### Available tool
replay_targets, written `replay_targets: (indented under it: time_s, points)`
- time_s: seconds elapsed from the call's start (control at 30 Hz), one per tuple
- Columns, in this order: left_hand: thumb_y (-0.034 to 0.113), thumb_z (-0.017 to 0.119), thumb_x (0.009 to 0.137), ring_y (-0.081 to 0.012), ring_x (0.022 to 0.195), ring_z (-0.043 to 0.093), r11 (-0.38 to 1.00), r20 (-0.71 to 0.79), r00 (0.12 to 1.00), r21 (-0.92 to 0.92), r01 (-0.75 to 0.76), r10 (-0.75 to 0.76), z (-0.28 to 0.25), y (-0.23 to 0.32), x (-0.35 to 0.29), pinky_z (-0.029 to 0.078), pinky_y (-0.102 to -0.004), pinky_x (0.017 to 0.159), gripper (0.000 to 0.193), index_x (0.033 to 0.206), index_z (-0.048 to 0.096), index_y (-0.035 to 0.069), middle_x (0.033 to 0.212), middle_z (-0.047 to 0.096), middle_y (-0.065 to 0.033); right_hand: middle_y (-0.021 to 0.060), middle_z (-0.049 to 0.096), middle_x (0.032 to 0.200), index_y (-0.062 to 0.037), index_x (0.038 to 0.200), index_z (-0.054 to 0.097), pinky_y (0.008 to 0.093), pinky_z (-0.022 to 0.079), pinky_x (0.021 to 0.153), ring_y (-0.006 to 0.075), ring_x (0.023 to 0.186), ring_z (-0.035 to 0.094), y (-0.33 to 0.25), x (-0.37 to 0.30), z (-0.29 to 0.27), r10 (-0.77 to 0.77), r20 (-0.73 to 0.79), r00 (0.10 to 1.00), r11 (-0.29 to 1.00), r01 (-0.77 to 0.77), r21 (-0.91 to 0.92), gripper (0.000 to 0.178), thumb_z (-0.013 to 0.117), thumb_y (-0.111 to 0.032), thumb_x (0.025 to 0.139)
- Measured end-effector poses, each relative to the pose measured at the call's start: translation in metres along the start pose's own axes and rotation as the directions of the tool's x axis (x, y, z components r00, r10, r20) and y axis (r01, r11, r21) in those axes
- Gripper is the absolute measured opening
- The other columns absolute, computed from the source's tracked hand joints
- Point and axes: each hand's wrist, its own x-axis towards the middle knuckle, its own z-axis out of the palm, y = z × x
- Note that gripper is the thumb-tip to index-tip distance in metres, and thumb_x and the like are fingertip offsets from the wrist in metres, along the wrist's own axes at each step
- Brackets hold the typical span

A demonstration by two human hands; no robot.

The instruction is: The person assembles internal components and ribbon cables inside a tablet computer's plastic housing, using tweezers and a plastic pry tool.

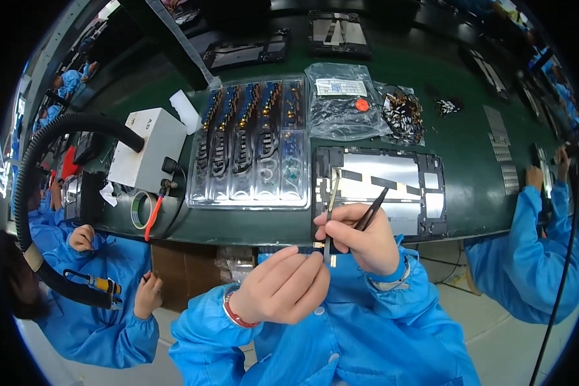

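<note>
- Pinches one slim black flex strip (pixel 329 246) between thumb and forefinger of the right hand (pixel 363 238), just right of centre and below the middle of the frame.
- Holds one pair of black tweezers (pixel 372 210) in that same hand, tips pointing up and to the right.
- Presses thumb and forefinger of the left hand (pixel 283 289) together on one small gold-ended part (pixel 318 245), just beside the strip; cannot tell its full shape behind the fingertips.
- Wears one red bracelet (pixel 231 309) on the left wrist.
- Shows one opened tablet-like panel (pixel 402 222) right of centre, just beyond the right hand, plus at least two similar panels (pixel 338 35) along the top.
- Shows one clear compartmented tray (pixel 244 204) left of centre, full of small cables (pixel 243 145) too overlapped to count.
- Shows one label-bearing plastic bag (pixel 334 122) at upper centre, with two heaps of small black parts (pixel 402 116) to its right.
- Shows one white box (pixel 149 148), one black hose (pixel 29 167), one tape roll (pixel 135 211) and one red-handled tool (pixel 152 222) at left.
- Shows two nearby co-workers in blue (pixel 527 251), one at lower left, one at right.
</note>
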Motion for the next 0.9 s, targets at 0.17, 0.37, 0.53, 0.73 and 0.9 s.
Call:
replay_targets:
  time_s: [0.17, 0.37, 0.53, 0.73, 0.9]
  points:
    - [0.019, 0.069, 0.073, -0.0182, 0.075, 0.059, 0.946, -0.072, 0.982, -0.287, 0.148, -0.176, 0.008, -0.005, 0.007, 0.050, -0.0306, 0.067, 0.018, 0.086, 0.064, 0.008, 0.090, 0.064, -0.0051, 0.0088, 0.066, 0.085, 0.0058, 0.095, 0.064, 0.0193, 0.046, 0.061, 0.0085, 0.070, 0.060, 0.007, -0.011, 0.004, -0.097, -0.090, 0.991, 0.985, 0.083, -0.150, 0.017, 0.064, -0.006, 0.082]
    - [0.011, 0.068, 0.072, -0.0172, 0.081, 0.061, 0.914, -0.001, 0.922, -0.136, 0.382, -0.386, 0.004, -0.006, 0.016, 0.044, -0.0369, 0.083, 0.020, 0.091, 0.065, 0.009, 0.094, 0.065, -0.0004, 0.0096, 0.062, 0.075, 0.0025, 0.094, 0.065, 0.0226, 0.043, 0.050, 0.0115, 0.061, 0.059, -0.004, -0.026, 0.022, -0.394, -0.018, 0.919, 0.685, 0.280, -0.673, 0.018, 0.065, -0.001, 0.076]
    - [0.011, 0.068, 0.070, -0.0151, 0.080, 0.061, 0.926, -0.007, 0.931, -0.110, 0.362, -0.365, -0.008, 0.002, 0.011, 0.043, -0.0372, 0.086, 0.020, 0.090, 0.065, 0.009, 0.093, 0.065, 0.0000, 0.0104, 0.062, 0.076, 0.0027, 0.093, 0.065, 0.0233, 0.042, 0.050, 0.0140, 0.057, 0.057, 0.006, -0.032, 0.026, -0.596, 0.142, 0.790, 0.472, 0.488, -0.734, 0.020, 0.064, 0.006, 0.073]
    - [0.006, 0.066, 0.068, -0.0144, 0.076, 0.059, 0.946, -0.086, 0.944, 0.022, 0.322, -0.319, -0.013, 0.011, -0.007, 0.041, -0.0375, 0.086, 0.021, 0.088, 0.064, 0.010, 0.088, 0.064, -0.0002, 0.0148, 0.062, 0.080, 0.0005, 0.092, 0.063, 0.0334, 0.051, 0.058, 0.0289, 0.069, 0.062, 0.016, -0.041, 0.038, -0.590, 0.231, 0.774, 0.373, 0.515, -0.772, 0.018, 0.065, -0.001, 0.075]
    - [0.001, 0.063, 0.072, -0.0204, 0.073, 0.059, 0.724, -0.325, 0.692, 0.030, 0.689, -0.644, -0.029, -0.003, -0.047, 0.047, -0.0357, 0.071, 0.015, 0.085, 0.065, 0.006, 0.085, 0.065, -0.0051, 0.0120, 0.063, 0.079, -0.0036, 0.094, 0.066, 0.0306, 0.050, 0.057, 0.0255, 0.069, 0.063, 0.026, -0.042, 0.027, -0.437, 0.289, 0.852, 0.446, 0.485, -0.753, 0.022, 0.065, 0.000, 0.072]
